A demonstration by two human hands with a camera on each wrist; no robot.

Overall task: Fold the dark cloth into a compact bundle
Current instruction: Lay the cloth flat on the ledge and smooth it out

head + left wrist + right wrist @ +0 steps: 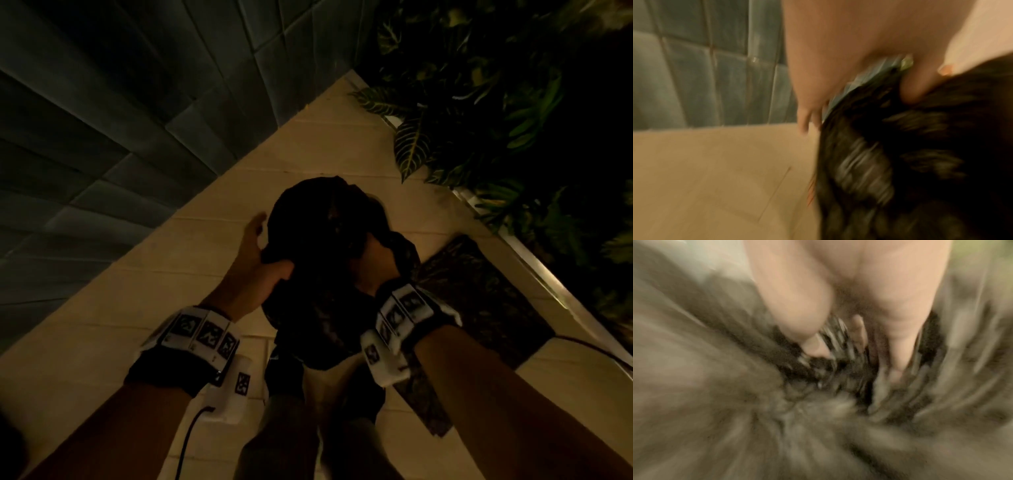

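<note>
The dark cloth (pixel 318 260) is a bunched, patterned lump held up between both hands above the beige tiled floor (pixel 191 260). My left hand (pixel 270 246) grips its left side. The thumb (pixel 914 87) presses into the cloth (pixel 900 162), and the fingers (pixel 805 120) reach round behind it. My right hand (pixel 371 263) is on the right side, half buried in folds. In the blurred right wrist view its fingers (pixel 898 353) and thumb (pixel 812 344) dig into the cloth (pixel 838 373), pinching a fold. The lower end hangs towards my legs.
A grey tiled wall (pixel 102 137) runs along the left. Leafy plants (pixel 479 85) fill the upper right behind a metal edge (pixel 524 253). A dark patterned mat (pixel 479 308) lies on the floor at right, with a cable (pixel 599 353) beside it. My legs (pixel 291 438) are below.
</note>
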